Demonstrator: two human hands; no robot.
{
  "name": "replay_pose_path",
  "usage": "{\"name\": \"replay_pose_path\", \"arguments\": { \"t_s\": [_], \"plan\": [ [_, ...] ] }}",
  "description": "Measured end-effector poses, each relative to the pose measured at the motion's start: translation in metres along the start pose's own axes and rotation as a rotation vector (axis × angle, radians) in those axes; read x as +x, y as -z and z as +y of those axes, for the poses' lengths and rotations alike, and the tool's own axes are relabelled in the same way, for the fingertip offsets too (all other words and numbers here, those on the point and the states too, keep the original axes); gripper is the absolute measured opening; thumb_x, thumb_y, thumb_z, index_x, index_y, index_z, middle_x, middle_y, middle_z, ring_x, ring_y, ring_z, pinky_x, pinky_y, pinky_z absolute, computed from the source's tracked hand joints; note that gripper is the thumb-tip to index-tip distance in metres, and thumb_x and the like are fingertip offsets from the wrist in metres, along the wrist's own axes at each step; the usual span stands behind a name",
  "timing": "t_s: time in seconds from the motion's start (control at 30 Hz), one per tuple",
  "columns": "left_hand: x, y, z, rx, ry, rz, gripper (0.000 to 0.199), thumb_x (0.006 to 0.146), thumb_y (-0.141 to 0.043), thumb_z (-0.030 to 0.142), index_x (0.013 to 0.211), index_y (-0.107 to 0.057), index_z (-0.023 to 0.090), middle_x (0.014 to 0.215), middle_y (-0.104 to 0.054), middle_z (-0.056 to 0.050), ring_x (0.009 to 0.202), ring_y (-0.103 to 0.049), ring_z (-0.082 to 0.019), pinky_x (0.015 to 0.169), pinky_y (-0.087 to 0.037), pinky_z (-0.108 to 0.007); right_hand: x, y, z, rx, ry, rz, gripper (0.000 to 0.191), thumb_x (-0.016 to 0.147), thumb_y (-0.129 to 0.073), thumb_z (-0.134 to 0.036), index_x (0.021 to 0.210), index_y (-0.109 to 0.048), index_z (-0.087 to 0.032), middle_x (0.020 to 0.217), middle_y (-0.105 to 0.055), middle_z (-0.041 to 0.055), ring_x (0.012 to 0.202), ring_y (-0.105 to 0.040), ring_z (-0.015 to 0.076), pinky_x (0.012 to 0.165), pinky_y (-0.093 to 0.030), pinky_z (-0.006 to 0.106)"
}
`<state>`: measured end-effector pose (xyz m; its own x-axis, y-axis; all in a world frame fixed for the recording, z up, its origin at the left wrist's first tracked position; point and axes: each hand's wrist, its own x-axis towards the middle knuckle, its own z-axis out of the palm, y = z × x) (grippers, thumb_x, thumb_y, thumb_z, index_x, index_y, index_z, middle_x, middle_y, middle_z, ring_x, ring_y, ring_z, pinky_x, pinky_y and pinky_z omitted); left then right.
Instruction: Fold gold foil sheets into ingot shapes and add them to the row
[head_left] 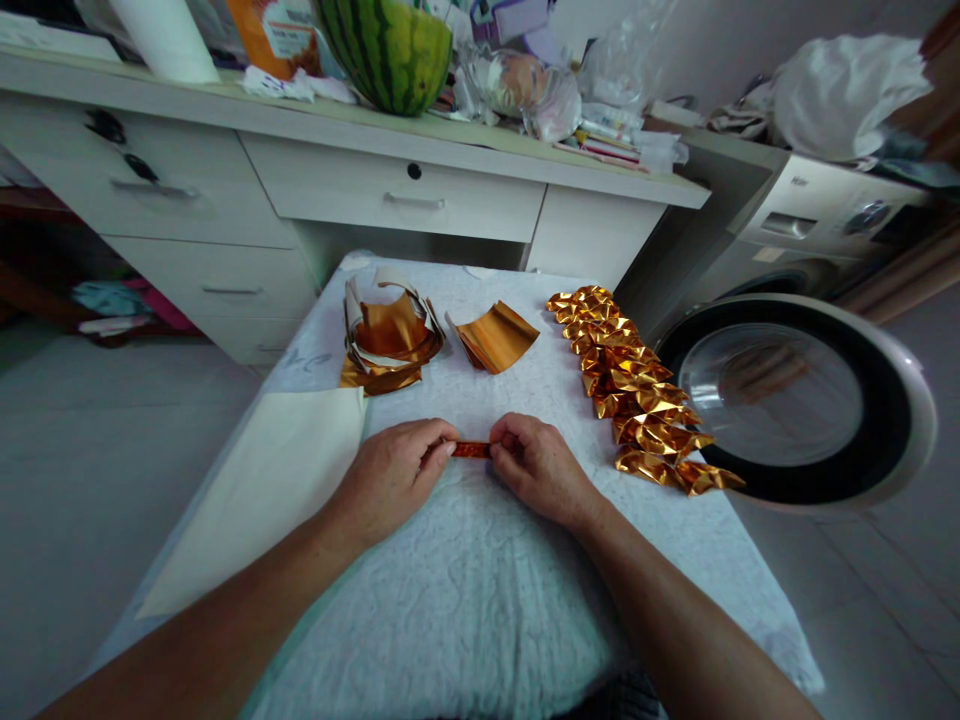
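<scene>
A narrow folded strip of shiny gold foil paper (472, 450) is stretched between my two hands, just above the cloth-covered table. My left hand (401, 465) pinches its left end between thumb and forefinger. The right end is gripped by the curled fingers of my right hand (536, 465). Beyond them lies a small stack of curved gold foil sheets (499, 338). To its left stands a curled roll of gold and white paper (390, 330). Rows of folded gold foil pieces (637, 390) line the table's right side.
A cream sheet (262, 490) lies on the table's left side. Behind stands a white desk (480, 190) with drawers, bearing a cut watermelon (390, 50), bags and a paper roll (165, 40). At right, a washing machine's round door (892, 400) hangs open beside the table.
</scene>
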<state>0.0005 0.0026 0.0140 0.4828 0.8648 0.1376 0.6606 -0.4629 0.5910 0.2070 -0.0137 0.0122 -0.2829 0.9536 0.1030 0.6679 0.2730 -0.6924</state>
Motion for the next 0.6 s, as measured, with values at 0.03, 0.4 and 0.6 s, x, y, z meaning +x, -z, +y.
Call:
{"name": "replay_pose_path", "arguments": {
  "t_s": [0.03,0.4,0.6],
  "plan": [
    [-0.0004,-0.0001,-0.0001,0.006,-0.005,0.005,0.020,0.093,-0.043,0.026,0.091,-0.062,0.021,0.087,-0.070,-0.001,0.083,-0.065,-0.018,0.074,-0.045,-0.029,-0.0002,-0.0001,-0.0006,-0.002,-0.011,-0.005,0.007,0.081,-0.053,-0.013,0.082,-0.057,-0.018,0.068,-0.056,-0.0026,0.061,-0.048,0.0110,0.060,-0.033,0.023],
    [-0.0018,-0.0035,-0.0023,0.108,0.029,0.011,0.020,0.093,-0.041,0.025,0.092,-0.061,0.022,0.085,-0.070,-0.001,0.079,-0.065,-0.018,0.071,-0.045,-0.029,-0.0016,-0.0023,-0.0024,-0.022,0.011,-0.035,0.008,0.086,-0.051,-0.014,0.090,-0.056,-0.019,0.073,-0.060,-0.0013,0.064,-0.053,0.0121,0.062,-0.036,0.023],
    [-0.0027,-0.0053,-0.0027,0.164,0.037,0.031,0.021,0.093,-0.040,0.026,0.091,-0.060,0.022,0.079,-0.069,0.000,0.073,-0.065,-0.017,0.065,-0.043,-0.027,-0.0027,-0.0058,-0.0010,-0.054,0.032,-0.054,0.011,0.088,-0.051,-0.016,0.097,-0.056,-0.020,0.074,-0.059,-0.0009,0.067,-0.053,0.0130,0.065,-0.037,0.024]
  ]
}}
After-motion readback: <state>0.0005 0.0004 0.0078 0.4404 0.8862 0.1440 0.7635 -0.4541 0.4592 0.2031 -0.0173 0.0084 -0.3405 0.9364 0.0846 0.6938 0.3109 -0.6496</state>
